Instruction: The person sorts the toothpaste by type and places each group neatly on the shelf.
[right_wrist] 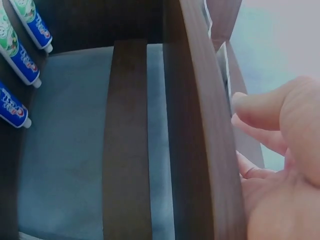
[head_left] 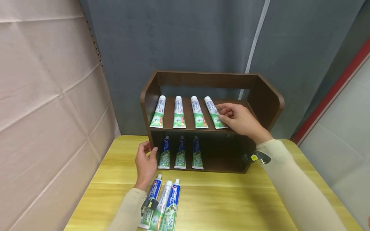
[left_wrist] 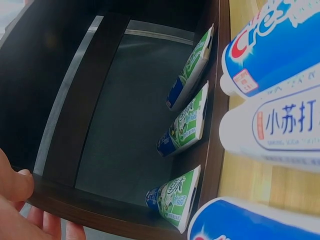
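"Green-and-white, that rightmost tube point(head_left: 214, 112) on the upper shelf point(head_left: 189, 119): heavy?"

"Light, probably, and squeezable; pinch its flat crimped end. The right hand point(head_left: 241, 120), fingers loosely parted, touches its edge; the left hand point(head_left: 145, 162) grips the rack point(head_left: 148, 99) sidewall."

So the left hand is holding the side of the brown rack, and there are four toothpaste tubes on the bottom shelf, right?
Not quite: the bottom shelf has three toothpaste tubes, not four. The head view shows them. The left hand is indeed holding the side of the brown rack.
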`<state>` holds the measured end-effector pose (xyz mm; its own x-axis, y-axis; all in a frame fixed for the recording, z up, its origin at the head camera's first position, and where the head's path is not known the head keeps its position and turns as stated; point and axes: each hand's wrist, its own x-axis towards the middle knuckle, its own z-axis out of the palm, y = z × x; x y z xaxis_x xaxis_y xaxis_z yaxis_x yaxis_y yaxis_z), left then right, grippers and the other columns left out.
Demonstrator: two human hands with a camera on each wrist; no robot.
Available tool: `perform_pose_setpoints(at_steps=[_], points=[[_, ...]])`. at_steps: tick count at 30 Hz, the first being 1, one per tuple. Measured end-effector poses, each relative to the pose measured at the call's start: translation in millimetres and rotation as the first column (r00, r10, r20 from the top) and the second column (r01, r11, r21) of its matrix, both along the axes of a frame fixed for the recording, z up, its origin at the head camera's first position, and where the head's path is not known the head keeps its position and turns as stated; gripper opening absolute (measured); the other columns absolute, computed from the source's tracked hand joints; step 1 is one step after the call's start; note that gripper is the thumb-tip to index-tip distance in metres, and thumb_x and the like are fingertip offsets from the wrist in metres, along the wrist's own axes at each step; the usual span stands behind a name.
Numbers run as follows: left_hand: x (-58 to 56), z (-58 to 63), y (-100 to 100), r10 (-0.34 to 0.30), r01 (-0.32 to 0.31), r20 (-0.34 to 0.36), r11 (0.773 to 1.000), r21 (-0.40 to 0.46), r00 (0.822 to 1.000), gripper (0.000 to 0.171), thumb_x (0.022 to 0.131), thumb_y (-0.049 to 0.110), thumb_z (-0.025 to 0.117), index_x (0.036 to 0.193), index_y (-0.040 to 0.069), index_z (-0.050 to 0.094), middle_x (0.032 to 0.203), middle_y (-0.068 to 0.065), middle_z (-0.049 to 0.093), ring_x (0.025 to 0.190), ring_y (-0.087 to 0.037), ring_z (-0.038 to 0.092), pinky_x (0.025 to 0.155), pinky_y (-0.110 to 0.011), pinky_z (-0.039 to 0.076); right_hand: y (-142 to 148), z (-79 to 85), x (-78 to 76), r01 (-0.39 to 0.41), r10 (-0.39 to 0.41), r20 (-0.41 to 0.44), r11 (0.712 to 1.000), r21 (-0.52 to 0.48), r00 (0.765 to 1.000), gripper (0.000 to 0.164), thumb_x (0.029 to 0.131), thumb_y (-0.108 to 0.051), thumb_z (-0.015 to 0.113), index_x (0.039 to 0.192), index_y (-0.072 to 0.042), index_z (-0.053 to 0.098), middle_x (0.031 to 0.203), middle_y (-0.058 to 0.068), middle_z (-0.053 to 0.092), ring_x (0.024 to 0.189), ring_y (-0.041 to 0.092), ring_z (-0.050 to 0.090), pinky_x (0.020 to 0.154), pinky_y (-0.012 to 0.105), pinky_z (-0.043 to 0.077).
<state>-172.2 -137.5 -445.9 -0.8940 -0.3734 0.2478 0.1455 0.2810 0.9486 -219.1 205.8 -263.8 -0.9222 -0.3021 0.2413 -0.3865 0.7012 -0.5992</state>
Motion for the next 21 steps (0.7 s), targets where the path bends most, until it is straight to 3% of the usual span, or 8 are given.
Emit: perform_pose_setpoints(at_steps=[21], points=[[-0.3, -1.3, 0.1, -0.002, 0.002, 0.010, 1.000, -0.005, 1.000, 0.030, 0.108, 0.014, 0.062, 0.136, 0.010, 0.055, 0.129, -0.011, 0.062, 0.124, -0.030, 0.059, 0.109, -0.053, 0.054, 4.2, -16.2, 49.4, 0.004, -0.012, -0.093, 0.997, -0.082, 0.996, 0.042, 0.101, -0.019, 0.073, 0.141, -0.012, 0.064, 0.113, 0.008, 0.068, 0.090, 0.022, 0.060, 0.074, 0.017, 0.054]])
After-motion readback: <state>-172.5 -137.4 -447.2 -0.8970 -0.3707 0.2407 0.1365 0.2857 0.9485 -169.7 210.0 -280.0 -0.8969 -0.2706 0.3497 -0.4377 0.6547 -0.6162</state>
